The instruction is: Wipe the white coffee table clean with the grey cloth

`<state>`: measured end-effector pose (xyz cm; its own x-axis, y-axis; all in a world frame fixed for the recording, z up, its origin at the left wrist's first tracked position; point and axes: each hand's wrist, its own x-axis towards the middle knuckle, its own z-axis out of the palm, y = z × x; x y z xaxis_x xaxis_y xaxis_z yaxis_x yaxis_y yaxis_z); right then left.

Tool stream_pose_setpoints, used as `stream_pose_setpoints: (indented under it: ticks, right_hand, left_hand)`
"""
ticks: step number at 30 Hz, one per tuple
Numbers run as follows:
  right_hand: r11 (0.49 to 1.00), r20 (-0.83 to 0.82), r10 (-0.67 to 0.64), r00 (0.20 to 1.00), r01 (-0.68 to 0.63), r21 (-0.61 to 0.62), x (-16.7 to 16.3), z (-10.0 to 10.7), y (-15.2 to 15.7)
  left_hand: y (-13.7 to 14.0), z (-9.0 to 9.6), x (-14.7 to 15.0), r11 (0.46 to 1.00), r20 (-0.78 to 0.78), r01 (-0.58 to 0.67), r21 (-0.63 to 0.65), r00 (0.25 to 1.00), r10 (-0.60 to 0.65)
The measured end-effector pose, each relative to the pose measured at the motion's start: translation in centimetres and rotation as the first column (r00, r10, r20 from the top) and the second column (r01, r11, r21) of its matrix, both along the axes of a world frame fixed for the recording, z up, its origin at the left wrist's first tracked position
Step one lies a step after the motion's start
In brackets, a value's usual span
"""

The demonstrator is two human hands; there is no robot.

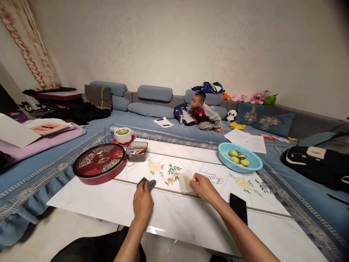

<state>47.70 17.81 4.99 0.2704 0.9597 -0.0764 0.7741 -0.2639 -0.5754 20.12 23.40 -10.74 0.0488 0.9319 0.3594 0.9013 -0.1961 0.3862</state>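
Note:
My left hand (143,200) is closed around a small dark grey object (151,184) just above the white table's front half; its kind is unclear, as my fingers cover much of it. To the right, my right hand (203,185) pinches the edge of a small translucent packet (185,182) with something pale inside. The packet is over the printed flowers in the middle of the marble-patterned table (174,214). A black phone (238,208) lies beside my right forearm.
At the table's left are a red divided snack tray (99,178), a grey plastic box (136,155) and a white pot (123,136). A blue basin (240,167) of green fruit stands at the right. Behind, a person (207,116) is on the blue sofa (117,118).

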Motion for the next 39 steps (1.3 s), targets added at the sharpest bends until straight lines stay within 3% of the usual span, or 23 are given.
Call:
stream_pose_setpoints:
  ticks: [3, 5, 8, 12, 14, 16, 21, 24, 26, 29, 32, 35, 37, 39]
  right_hand:
    - [0.999, -0.31, 0.044, 0.95, -0.051, -0.015, 3.1, -2.5, -5.8]
    - [0.998, -0.493, 0.042, 0.869, -0.064, -0.028, 4.4, -4.4, -8.8]
    - [0.997, -0.622, 0.014, 0.783, -0.061, -0.055, 5.3, -6.5, -10.9]
    - [0.996, -0.654, -0.057, 0.755, -0.002, -0.089, 5.5, -8.2, -11.0]
    - [0.995, -0.666, -0.076, 0.742, 0.017, -0.095, 5.4, -9.0, -11.3]
    - [0.996, -0.674, -0.083, 0.734, 0.036, -0.084, 5.4, -9.9, -11.9]
    - [0.997, -0.635, -0.055, 0.77, 0.075, 0.005, 5.0, -11.9, -13.2]
    - [0.998, -0.588, -0.053, 0.807, 0.061, -0.007, 5.0, -12.2, -13.0]
    - [0.999, -0.556, -0.048, 0.83, 0.045, -0.02, 4.9, -12.2, -12.6]
    - [0.998, -0.483, -0.056, 0.874, 0.051, -0.024, 4.7, -11.8, -12.4]
    - [0.998, -0.396, -0.067, 0.916, 0.057, -0.037, 4.3, -11.3, -12.8]
    - [0.999, -0.312, -0.038, 0.949, 0.024, -0.048, 3.8, -11.0, -13.8]
    - [0.998, -0.241, -0.021, 0.97, 0.005, -0.067, 3.5, -11.2, -14.4]
    - [0.995, -0.18, -0.01, 0.984, -0.008, -0.098, 3.5, -11.6, -14.9]
  left_hand:
    - [-2.4, 0.4, 1.5, 0.985, -0.204, -0.171, 0.032, 0.963, 0.174]
    - [-2.2, 1.7, 4.7, 0.976, -0.256, -0.216, -0.012, 0.945, 0.206]
    - [0.2, 3.8, 11.4, 0.978, -0.216, -0.193, -0.076, 0.961, 0.173]
    - [4.3, 4.5, 18.0, 0.988, -0.182, -0.103, -0.113, 0.98, 0.081]
    - [6.3, 4.6, 18.3, 0.99, -0.156, -0.029, -0.14, 0.988, 0.007]
    - [8.5, 5.3, 16.4, 0.988, -0.126, 0.022, -0.151, 0.991, -0.041]
    - [13.3, 7.3, 10.3, 0.991, -0.098, -0.064, -0.119, 0.994, 0.052]
    - [13.9, 6.3, 11.3, 0.993, -0.083, -0.017, -0.115, 0.997, 0.008]
    - [13.6, 5.3, 13.6, 0.987, -0.054, 0.121, -0.104, 0.99, -0.127]
    - [12.8, 5.0, 15.7, 0.935, 0.01, 0.344, -0.083, 0.939, -0.345]
    - [10.4, 5.5, 13.7, 0.925, 0.067, 0.38, -0.015, 0.923, -0.378]
    - [5.1, 4.8, 10.7, 0.9, 0.08, 0.424, 0.099, 0.898, -0.432]
    - [1.0, 3.6, 10.6, 0.796, 0.035, 0.599, 0.087, 0.797, -0.603]
    - [-2.2, 2.3, 12.5, 0.659, -0.012, 0.752, 0.01, 0.659, -0.752]
